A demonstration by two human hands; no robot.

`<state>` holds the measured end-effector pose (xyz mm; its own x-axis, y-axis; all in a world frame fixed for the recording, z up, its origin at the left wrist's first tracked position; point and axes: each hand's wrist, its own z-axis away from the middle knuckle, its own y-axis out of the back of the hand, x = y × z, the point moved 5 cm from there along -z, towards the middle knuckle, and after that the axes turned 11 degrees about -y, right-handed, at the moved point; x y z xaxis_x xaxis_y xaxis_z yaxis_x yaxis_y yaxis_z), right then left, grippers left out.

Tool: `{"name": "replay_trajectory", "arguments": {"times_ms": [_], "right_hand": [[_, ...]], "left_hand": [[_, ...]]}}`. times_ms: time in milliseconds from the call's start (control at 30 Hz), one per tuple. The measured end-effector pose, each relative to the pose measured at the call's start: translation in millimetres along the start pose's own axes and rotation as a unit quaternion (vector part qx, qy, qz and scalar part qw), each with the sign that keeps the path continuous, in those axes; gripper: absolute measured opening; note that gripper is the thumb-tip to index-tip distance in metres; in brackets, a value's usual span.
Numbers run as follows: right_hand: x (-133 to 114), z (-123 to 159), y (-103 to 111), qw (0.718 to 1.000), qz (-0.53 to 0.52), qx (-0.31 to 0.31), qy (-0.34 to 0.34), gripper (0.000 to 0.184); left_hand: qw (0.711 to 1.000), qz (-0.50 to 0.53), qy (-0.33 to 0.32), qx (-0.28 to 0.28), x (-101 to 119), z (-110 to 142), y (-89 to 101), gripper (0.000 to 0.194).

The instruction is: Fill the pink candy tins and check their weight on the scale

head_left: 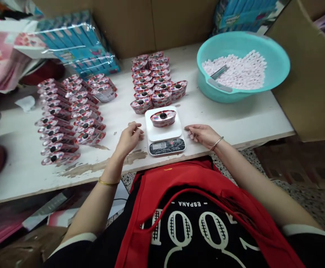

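Note:
A small white digital scale (164, 138) sits at the table's front edge with one red oval tin (163, 118) on its platform. My left hand (129, 137) rests on the table just left of the scale, fingers curled loosely and holding nothing that shows. My right hand (201, 134) lies flat on the table just right of the scale, fingers stretched toward it and empty. Behind the scale stands a cluster of several matching red tins (156, 80). A teal basin (274, 70) of small pale pink candies (240, 70) with a scoop (218, 72) sits at the back right.
Rows of several more red tins (67, 119) lie at the left of the worn white table (235, 119). Blue shrink-wrapped packs (81, 44) stand at the back left. Cardboard walls (310, 82) close off the back and right side.

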<state>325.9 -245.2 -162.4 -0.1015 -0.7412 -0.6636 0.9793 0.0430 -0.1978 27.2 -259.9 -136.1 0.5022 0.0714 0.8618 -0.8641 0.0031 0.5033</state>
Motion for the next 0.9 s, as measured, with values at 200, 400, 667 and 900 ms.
{"name": "replay_trajectory", "arguments": {"times_ms": [200, 400, 667, 900], "right_hand": [[0.5, 0.0, -12.3, 0.999, 0.049, -0.014, 0.009, 0.005], [6.2, 7.5, -18.2, 0.997, 0.072, -0.038, 0.011, 0.012], [-19.5, 24.3, -1.2, 0.984, 0.156, 0.048, 0.068, 0.017], [-104.5, 69.6, -87.0, 0.876, 0.403, -0.016, 0.265, 0.007]], "left_hand": [[0.995, 0.077, 0.023, -0.061, -6.1, 12.3, -31.2, 0.033], [0.995, 0.063, 0.033, -0.066, -0.8, 22.1, -30.6, 0.034], [0.996, 0.073, 0.036, -0.042, -15.0, 44.6, -28.6, 0.044], [0.999, -0.011, -0.05, 0.013, 0.1, 42.9, -0.6, 0.046]]}}
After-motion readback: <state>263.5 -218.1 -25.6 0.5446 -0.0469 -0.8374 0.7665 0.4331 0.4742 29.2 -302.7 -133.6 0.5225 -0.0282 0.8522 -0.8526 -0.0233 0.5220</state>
